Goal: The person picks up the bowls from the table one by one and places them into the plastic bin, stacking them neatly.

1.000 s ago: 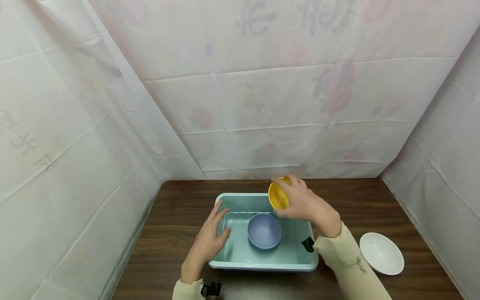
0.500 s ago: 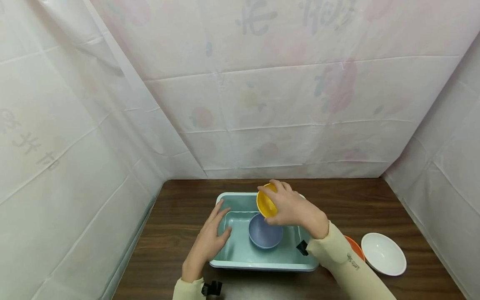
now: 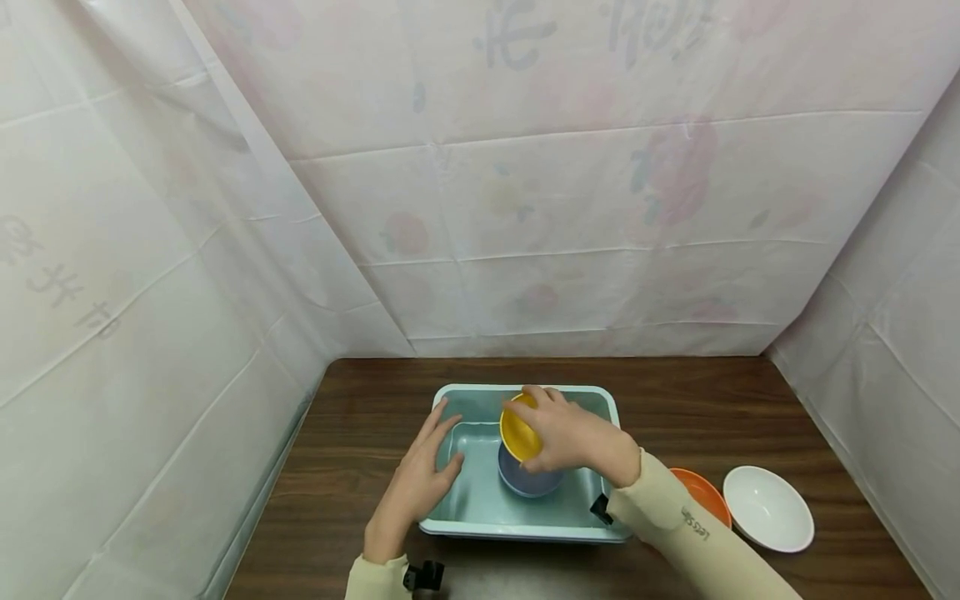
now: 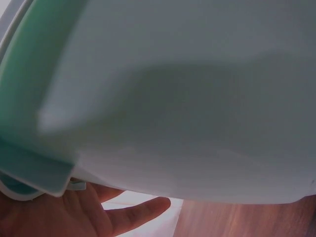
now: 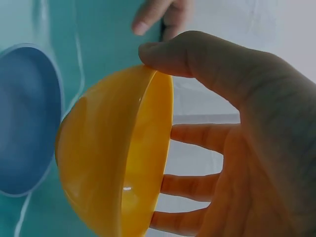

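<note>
Right hand gripping yellow bowl over blue bowl

Tilted, its opening facing that hand, the yellow bowl is hanging over the far side of the blue bowl, sitting inside the pale green tray. The left hand is spreading wide at the tray's left edge. Compared with a second ago, the yellow bowl is hanging farther left and nearer the blue bowl, and an orange bowl is showing beside the white bowl toward the tabletop's right edge.

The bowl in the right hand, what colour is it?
The bowl is yellow, inside and out; the right wrist view shows it best.
</note>
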`<state>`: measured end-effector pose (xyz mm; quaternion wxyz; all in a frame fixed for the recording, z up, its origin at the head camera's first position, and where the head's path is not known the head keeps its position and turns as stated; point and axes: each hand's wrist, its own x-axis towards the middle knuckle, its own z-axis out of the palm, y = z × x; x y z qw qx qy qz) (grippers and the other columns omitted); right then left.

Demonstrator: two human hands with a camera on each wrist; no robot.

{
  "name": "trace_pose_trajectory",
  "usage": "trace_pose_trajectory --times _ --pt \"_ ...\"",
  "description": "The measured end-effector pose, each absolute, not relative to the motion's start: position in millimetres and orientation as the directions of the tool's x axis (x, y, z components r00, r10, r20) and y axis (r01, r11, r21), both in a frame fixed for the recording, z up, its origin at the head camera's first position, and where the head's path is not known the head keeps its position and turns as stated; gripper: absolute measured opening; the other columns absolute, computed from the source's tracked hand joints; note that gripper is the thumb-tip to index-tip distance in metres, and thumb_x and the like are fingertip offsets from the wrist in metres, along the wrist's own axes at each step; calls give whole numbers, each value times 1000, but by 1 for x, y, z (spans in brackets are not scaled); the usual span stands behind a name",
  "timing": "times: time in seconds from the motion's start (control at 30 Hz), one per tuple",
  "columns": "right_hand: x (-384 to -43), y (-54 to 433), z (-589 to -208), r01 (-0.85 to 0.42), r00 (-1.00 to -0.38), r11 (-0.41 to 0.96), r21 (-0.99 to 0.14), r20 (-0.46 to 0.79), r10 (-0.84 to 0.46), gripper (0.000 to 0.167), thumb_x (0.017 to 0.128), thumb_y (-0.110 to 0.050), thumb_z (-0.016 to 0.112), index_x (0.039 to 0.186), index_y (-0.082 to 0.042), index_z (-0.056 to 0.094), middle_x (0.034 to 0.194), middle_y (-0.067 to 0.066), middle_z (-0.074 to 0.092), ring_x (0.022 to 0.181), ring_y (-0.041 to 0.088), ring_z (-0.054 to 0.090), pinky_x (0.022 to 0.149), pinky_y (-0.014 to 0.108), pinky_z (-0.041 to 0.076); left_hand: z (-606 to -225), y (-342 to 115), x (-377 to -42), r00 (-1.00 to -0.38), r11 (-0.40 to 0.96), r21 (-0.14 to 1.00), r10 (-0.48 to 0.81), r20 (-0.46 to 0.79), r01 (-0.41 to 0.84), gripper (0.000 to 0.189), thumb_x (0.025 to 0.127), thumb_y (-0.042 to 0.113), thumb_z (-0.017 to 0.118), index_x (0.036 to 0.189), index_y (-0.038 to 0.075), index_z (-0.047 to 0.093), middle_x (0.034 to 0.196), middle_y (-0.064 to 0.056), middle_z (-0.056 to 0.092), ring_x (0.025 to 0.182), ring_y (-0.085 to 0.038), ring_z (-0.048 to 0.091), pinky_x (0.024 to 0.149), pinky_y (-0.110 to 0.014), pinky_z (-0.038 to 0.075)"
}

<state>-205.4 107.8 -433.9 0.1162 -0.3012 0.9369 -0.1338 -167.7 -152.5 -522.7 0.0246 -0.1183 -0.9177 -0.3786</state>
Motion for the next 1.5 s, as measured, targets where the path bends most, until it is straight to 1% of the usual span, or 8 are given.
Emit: trace_pose_trajectory --times 0.17,0.27,0.47,0.6,0.83,0.97,1.3,1.5 --pt "-205 106 -442 -529 -783 789 -313 -180 -596 85 80 -40 83 154 -22 47 159 15 37 133 37 46 96 53 53 -523 -153 -168 -970 686 688 201 135 237 57 99 22 69 153 17 49 173 6 17 152 -29 38 110 -58 46" --pt "-206 105 -445 -532 -778 789 -308 -192 -599 86 80 -42 84 154 -21 47 159 15 36 135 37 45 97 52 53 -522 -153 -167 -971 686 688 201 133 236 58 100 22 69 153 17 49 173 6 17 151 -29 38 110 -58 46" --pt "-209 103 -451 -549 -763 785 -288 -210 -611 86 80 -41 84 154 -20 47 159 17 36 135 37 46 93 49 56 -522 -152 -167 -971 680 694 202 131 235 58 99 21 69 154 15 49 173 5 17 152 -29 37 111 -59 45" --pt "-211 102 -457 -561 -753 781 -273 -224 -619 85 79 -40 85 153 -21 48 157 16 38 134 35 46 93 47 56 -522 -152 -167 -971 678 697 202 128 233 58 100 21 68 154 15 49 173 4 17 152 -30 36 111 -59 45" --pt "-213 99 -465 -558 -754 792 -248 -247 -609 86 78 -41 86 153 -24 49 155 12 40 124 29 50 92 43 55 -522 -152 -167 -973 676 701 194 124 224 58 100 21 69 154 16 49 173 6 17 152 -29 37 110 -59 45" --pt "-212 98 -468 -557 -752 796 -237 -265 -604 86 77 -42 86 152 -24 49 154 11 40 124 28 50 89 43 56 -522 -152 -166 -973 678 700 193 124 224 58 100 22 69 154 16 49 173 7 17 152 -29 37 110 -60 45" --pt "-211 97 -476 -572 -737 796 -198 -303 -604 86 78 -43 87 153 -28 47 159 11 37 135 31 47 89 45 57 -522 -153 -165 -972 677 699 197 130 231 58 100 21 68 154 16 49 173 6 17 152 -29 38 109 -60 46" --pt "-212 97 -483 -592 -729 787 -176 -300 -615 84 77 -43 88 151 -27 50 156 11 41 131 32 51 88 44 57 -523 -153 -166 -970 674 700 201 136 237 58 100 21 68 154 16 48 173 7 17 152 -28 37 108 -59 46"
